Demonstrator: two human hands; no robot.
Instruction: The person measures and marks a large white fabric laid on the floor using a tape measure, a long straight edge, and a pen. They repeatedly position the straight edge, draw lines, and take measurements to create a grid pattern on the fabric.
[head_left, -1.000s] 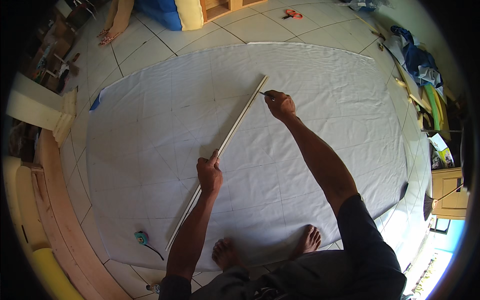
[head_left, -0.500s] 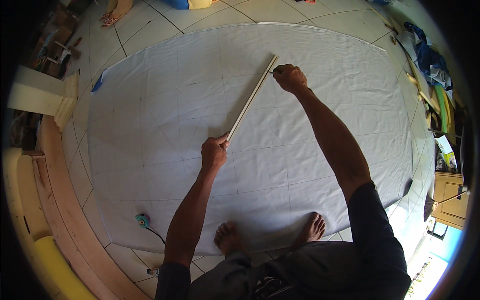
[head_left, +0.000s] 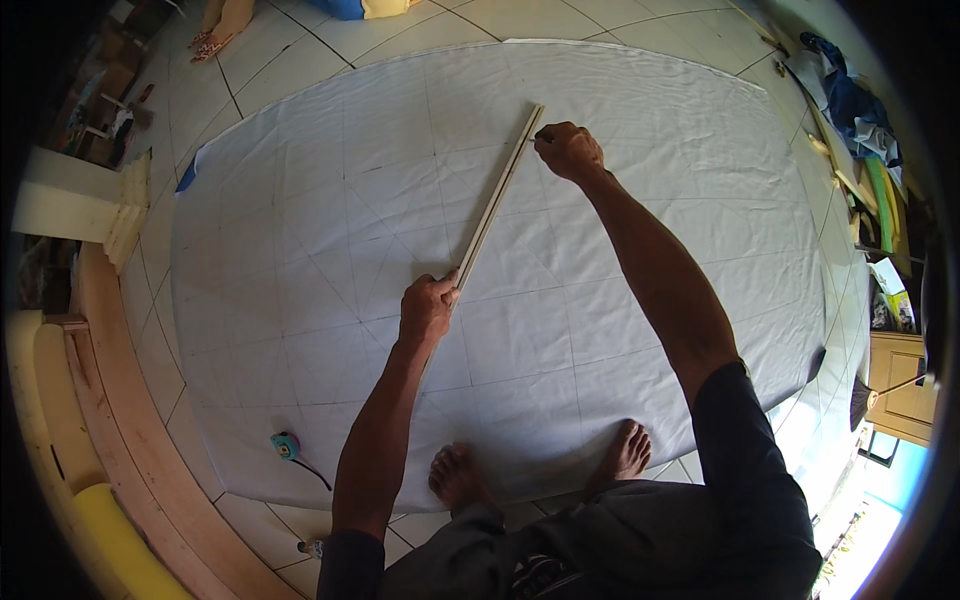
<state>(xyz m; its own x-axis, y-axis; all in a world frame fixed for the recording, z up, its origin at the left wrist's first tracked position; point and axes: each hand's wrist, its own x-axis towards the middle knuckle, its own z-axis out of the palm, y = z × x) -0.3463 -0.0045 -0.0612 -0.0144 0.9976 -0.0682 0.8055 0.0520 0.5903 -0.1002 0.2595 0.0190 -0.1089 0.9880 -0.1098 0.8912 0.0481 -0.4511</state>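
Note:
A large pale grey sheet of cloth (head_left: 650, 260) lies on the floor, with a grid of thin dark lines and several diagonals drawn on it. Slantwise across its middle runs a long, narrow, light-coloured straight strip (head_left: 497, 197). My left hand (head_left: 428, 306) is closed on the strip's near end, thumb on top. Close to the far end, on the strip's right side, my right hand (head_left: 570, 152) pinches a slim pen, mostly hidden by the fingers, its tip at the strip's edge. A teal tape measure (head_left: 286, 446) rests on the cloth at the near left.
My bare feet (head_left: 625, 452) are on the cloth's near edge. Wooden boards (head_left: 140, 420) and a yellow roll (head_left: 125, 540) line the left side. Dark blue fabric (head_left: 850, 110) and strips of material lie at the far right. Another person's feet (head_left: 215, 45) show at the far left.
The view has shifted slightly. Both hands stay on or beside the strip, and the right hand with the pen remains near its far end, slightly nearer me along the edge.

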